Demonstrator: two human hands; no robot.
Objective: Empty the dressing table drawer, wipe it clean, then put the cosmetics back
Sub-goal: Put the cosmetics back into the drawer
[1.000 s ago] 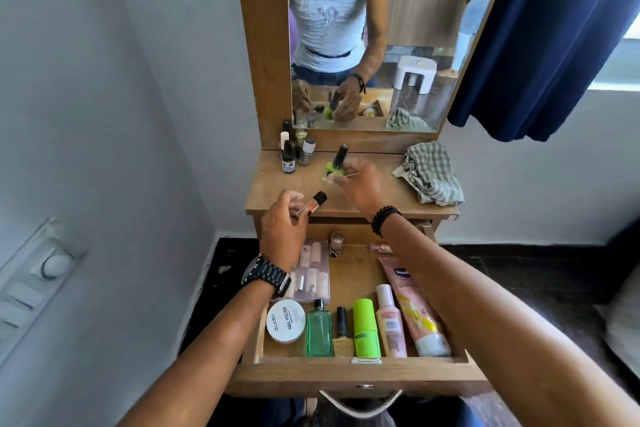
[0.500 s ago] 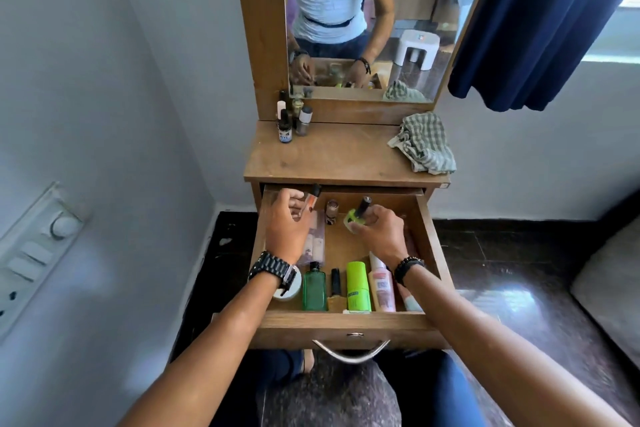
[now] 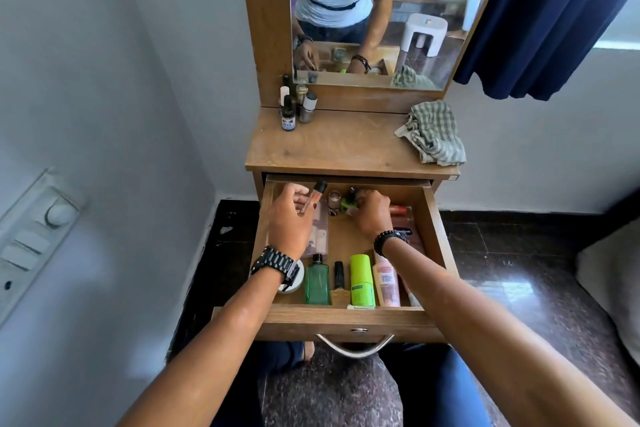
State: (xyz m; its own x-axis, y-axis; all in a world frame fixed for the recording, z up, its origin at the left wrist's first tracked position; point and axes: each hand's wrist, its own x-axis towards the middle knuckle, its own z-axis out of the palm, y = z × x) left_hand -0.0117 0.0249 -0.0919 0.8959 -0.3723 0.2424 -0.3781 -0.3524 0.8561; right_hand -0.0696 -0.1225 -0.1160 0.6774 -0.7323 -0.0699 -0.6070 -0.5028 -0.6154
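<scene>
The wooden drawer stands pulled out with both my hands inside it. My left hand pinches a slim orange tube with a black cap at the drawer's back left. At the back middle my right hand grips a small green bottle with a black cap, low near the drawer floor. Along the drawer's front lie a green glass bottle, a small black-capped bottle, a lime green stick and a pink tube. A white round jar is partly hidden under my left wrist.
A checked green cloth lies crumpled on the right of the table top. Several small bottles stand at its back left by the mirror. A wall is close on the left, a blue curtain on the right.
Both hands came down from the table top into the drawer, carrying the orange tube and the green bottle. The right hand has lowered the green bottle toward the drawer floor.
</scene>
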